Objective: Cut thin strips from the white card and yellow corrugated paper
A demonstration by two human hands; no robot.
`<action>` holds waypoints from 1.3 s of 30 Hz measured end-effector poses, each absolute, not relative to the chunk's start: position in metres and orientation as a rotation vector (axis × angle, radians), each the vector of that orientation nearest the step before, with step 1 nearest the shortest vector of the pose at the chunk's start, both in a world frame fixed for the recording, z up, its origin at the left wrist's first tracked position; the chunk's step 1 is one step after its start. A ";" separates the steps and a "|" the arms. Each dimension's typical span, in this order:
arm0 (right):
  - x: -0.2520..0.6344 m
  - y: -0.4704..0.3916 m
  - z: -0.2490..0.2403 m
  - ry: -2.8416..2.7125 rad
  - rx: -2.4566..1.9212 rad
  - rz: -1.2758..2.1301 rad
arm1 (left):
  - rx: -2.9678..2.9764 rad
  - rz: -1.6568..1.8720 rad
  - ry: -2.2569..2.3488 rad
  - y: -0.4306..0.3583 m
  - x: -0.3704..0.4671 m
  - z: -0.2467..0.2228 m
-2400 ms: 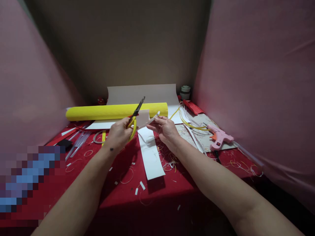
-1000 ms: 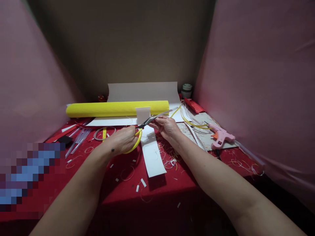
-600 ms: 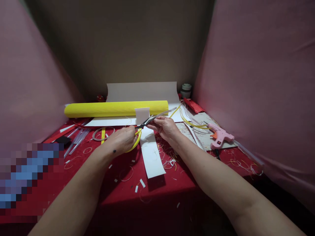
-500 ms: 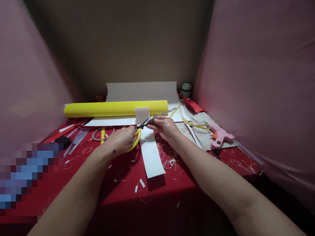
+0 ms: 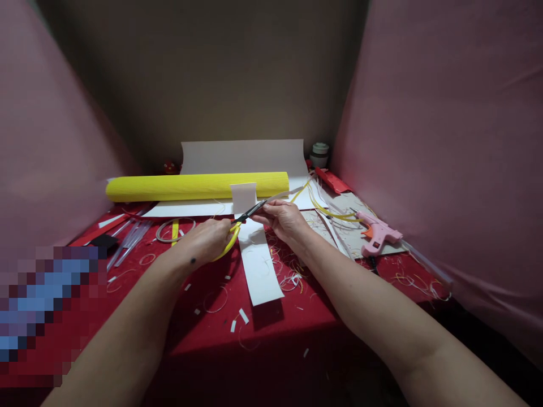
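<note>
Yellow-handled scissors (image 5: pixel 229 246) are in my left hand (image 5: pixel 211 239), whose fingers wrap round the handles. Their dark blades point up and right, to the fingertips of my right hand (image 5: pixel 282 217). My right hand pinches a thin white strip (image 5: pixel 288 193) that runs up and right beside the blades. The blades look nearly closed; whether they touch the strip I cannot tell. Below and behind the scissors lies a long white paper strip (image 5: pixel 262 271), and a pale upright piece of paper (image 5: pixel 244 198) stands behind them.
A yellow corrugated roll (image 5: pixel 190 186) lies across white sheets (image 5: pixel 241 155) at the back. On the right a pink glue gun (image 5: pixel 379 236) rests on a grey board (image 5: pixel 360 204). Thread scraps and white paper bits are scattered over the red cloth (image 5: pixel 203 333). Clear sticks (image 5: pixel 131 243) lie left.
The scissor blades look more closed than before. Both hands stay close to the same place, and the whole view has shifted slightly.
</note>
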State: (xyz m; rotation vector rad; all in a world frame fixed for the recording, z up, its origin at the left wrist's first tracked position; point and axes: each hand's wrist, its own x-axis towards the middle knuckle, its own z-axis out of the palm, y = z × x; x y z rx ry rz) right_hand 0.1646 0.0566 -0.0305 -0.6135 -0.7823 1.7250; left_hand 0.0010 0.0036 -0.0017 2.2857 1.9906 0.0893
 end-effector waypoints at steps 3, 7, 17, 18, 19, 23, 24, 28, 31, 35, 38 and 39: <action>0.165 0.056 -0.029 -0.780 -0.614 1.730 | 2.367 -0.110 2.013 0.003 0.001 0.000; 0.163 0.057 -0.031 -0.807 -0.600 1.738 | 2.324 -0.161 2.004 0.001 0.003 -0.001; 0.158 0.056 -0.034 -0.835 -0.580 1.762 | 2.404 -0.240 1.954 -0.004 0.009 0.007; 0.158 0.056 -0.034 -0.834 -0.587 1.760 | 2.402 -0.241 1.964 -0.005 0.010 0.009; 0.158 0.056 -0.034 -0.836 -0.591 1.759 | 2.396 -0.248 1.971 -0.005 0.011 0.010; 0.158 0.058 -0.036 -0.853 -0.602 1.753 | 2.393 -0.278 1.983 -0.005 0.009 0.011; 0.158 0.059 -0.037 -0.860 -0.603 1.752 | 2.398 -0.279 1.977 -0.005 0.008 0.010; 0.160 0.059 -0.038 -0.917 -0.611 1.775 | 2.394 -0.244 1.938 -0.001 0.000 0.005; 0.162 0.056 -0.034 -0.962 -0.614 1.778 | 2.374 -0.232 1.935 0.003 -0.003 0.002; 0.165 0.055 -0.028 -0.902 -0.631 1.701 | 2.368 -0.212 1.962 0.005 -0.004 0.002; 0.166 0.056 -0.025 -0.834 -0.633 1.638 | 2.350 -0.213 1.975 0.002 -0.001 0.006; 0.167 0.057 -0.025 -0.822 -0.628 1.630 | 2.343 -0.215 1.978 0.001 0.001 0.008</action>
